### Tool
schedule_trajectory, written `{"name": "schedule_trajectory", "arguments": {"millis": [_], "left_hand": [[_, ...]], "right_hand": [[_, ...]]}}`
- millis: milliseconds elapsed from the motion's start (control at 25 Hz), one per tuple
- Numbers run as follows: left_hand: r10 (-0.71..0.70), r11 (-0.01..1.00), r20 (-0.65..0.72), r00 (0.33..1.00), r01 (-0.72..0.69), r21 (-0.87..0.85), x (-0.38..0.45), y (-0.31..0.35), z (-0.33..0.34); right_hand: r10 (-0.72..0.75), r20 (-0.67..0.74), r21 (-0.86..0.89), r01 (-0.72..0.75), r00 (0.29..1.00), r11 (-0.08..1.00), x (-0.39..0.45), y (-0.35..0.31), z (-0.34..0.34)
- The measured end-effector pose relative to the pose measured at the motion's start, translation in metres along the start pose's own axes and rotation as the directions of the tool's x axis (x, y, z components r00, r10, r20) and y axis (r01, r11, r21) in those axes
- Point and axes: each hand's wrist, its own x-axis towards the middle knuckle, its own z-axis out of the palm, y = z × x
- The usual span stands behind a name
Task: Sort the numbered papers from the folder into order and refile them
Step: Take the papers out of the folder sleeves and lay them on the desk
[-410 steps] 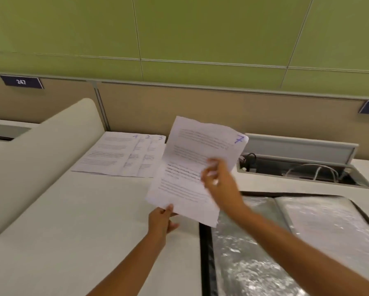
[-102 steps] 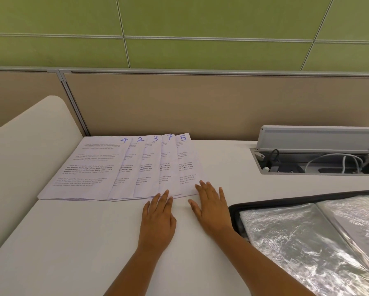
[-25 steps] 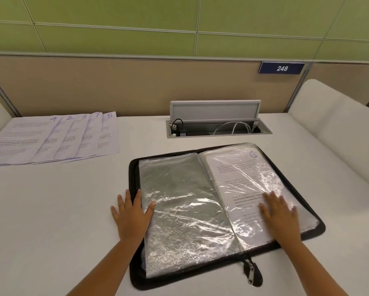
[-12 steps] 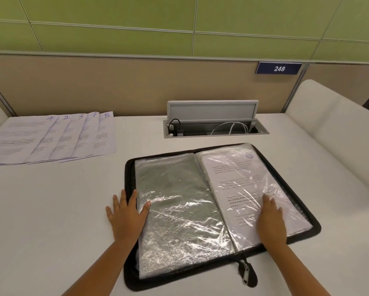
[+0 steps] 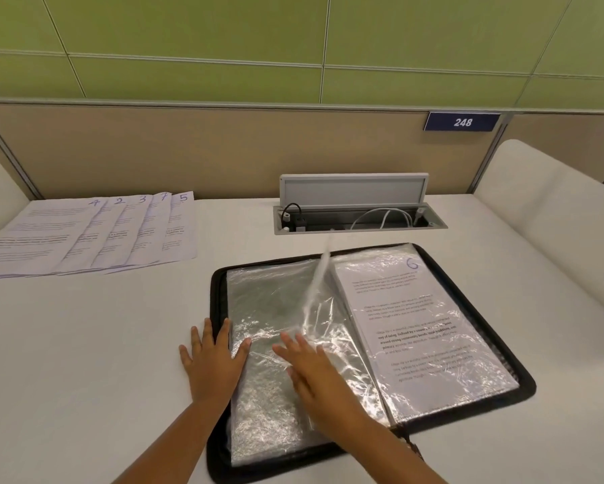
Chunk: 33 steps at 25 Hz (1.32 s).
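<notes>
Item 1: folder (image 5: 524,382), black, zip-edged, lying open on the white surface (image 5: 84,361) at centre, running toward 4 o'clock. Its left half shows crinkled clear sleeves (image 5: 269,309) with nothing readable in them.

Item 2: paper marked 6 (image 5: 415,326), printed text, inside the top sleeve of the folder's right half, the number in blue at its upper right corner.

Item 3: one clear sleeve (image 5: 319,288), standing part-raised along the folder's spine, blurred, leaning over the left half.

Item 4: left hand (image 5: 213,361), at 7 o'clock of the folder, palm down, fingers (image 5: 204,335) straight and spread. It rests across the folder's left border, thumb on the sleeves, outer fingers on the surface. It holds nothing.

Item 5: right hand (image 5: 318,372), palm down on the left half's sleeves, just right of the left hand, fingers straight and flat against the plastic at the foot of the raised sleeve. No grip visible.

Item 6: five loose papers (image 5: 84,235), fanned and overlapping on the surface at 10 o'clock, well apart from the folder. Numbers read left to right: 4, 2, 3, 7, 5.

Item 7: cable box (image 5: 359,218), recessed in the surface at 12 o'clock of the folder, grey lid raised, white and black cables inside.

Item 8: blue plate 248 (image 5: 462,122) on the beige partition, at 1 o'clock.
</notes>
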Motion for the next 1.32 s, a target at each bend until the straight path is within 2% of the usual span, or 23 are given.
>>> {"name": "schedule_trajectory", "arguments": {"millis": [80, 200, 240, 280, 360, 440, 560, 680, 800, 920, 1120, 1240, 1320], "left_hand": [[0.004, 1.000, -0.007, 1.000, -0.004, -0.001, 0.000, 0.000, 0.000], [0.010, 1.000, -0.011, 1.000, -0.010, -0.011, 0.000, -0.001, 0.001], [0.012, 1.000, -0.013, 1.000, -0.012, -0.007, 0.000, -0.001, 0.002], [0.015, 1.000, -0.020, 1.000, -0.015, -0.008, -0.001, -0.001, 0.003], [0.019, 0.999, -0.057, 0.998, -0.022, -0.039, 0.000, -0.002, 0.004], [-0.007, 0.996, -0.069, 0.998, 0.001, -0.084, 0.001, -0.002, 0.003], [-0.040, 0.996, -0.049, 0.998, 0.036, -0.081, 0.000, 0.000, 0.002], [-0.043, 0.997, -0.032, 0.999, 0.040, -0.065, 0.001, 0.000, 0.000], [-0.042, 0.990, -0.025, 0.999, 0.039, -0.137, -0.001, -0.001, -0.001], [-0.046, 0.977, -0.043, 0.998, 0.035, -0.212, -0.002, -0.001, -0.003], [-0.041, 0.982, -0.043, 0.998, 0.033, -0.188, -0.003, -0.001, -0.004], [-0.038, 0.983, -0.051, 0.998, 0.028, -0.182, -0.003, -0.001, -0.004], [-0.041, 0.983, -0.057, 0.998, 0.030, -0.181, -0.003, 0.000, -0.003]], "right_hand": [[-0.042, -0.079, -0.010, 0.041, 0.996, 0.999, 0.006, 0.005, -0.011], [0.117, -0.334, 0.126, -0.079, 0.935, 0.989, 0.014, 0.038, -0.037], [0.177, -0.355, 0.103, -0.150, 0.918, 0.983, 0.013, 0.054, -0.044], [0.240, -0.319, 0.029, -0.244, 0.917, 0.969, 0.011, 0.066, -0.047], [0.350, -0.157, -0.271, -0.382, 0.923, 0.884, 0.002, 0.082, -0.035], [0.318, -0.077, -0.470, -0.315, 0.945, 0.825, -0.013, 0.076, -0.006], [0.244, 0.083, -0.503, -0.170, 0.966, 0.847, -0.020, 0.058, 0.028], [0.143, 0.158, -0.525, -0.039, 0.977, 0.850, -0.008, 0.056, 0.013], [0.058, 0.010, -0.539, -0.043, 0.998, 0.841, -0.006, 0.081, -0.007], [0.183, 0.028, -0.522, -0.142, 0.983, 0.841, -0.010, 0.113, -0.038], [0.314, -0.113, -0.444, -0.331, 0.943, 0.833, -0.022, 0.165, -0.079], [0.363, -0.113, -0.463, -0.372, 0.925, 0.805, -0.018, 0.159, -0.081], [0.310, -0.072, -0.500, -0.303, 0.948, 0.811, -0.012, 0.134, -0.067]]}}
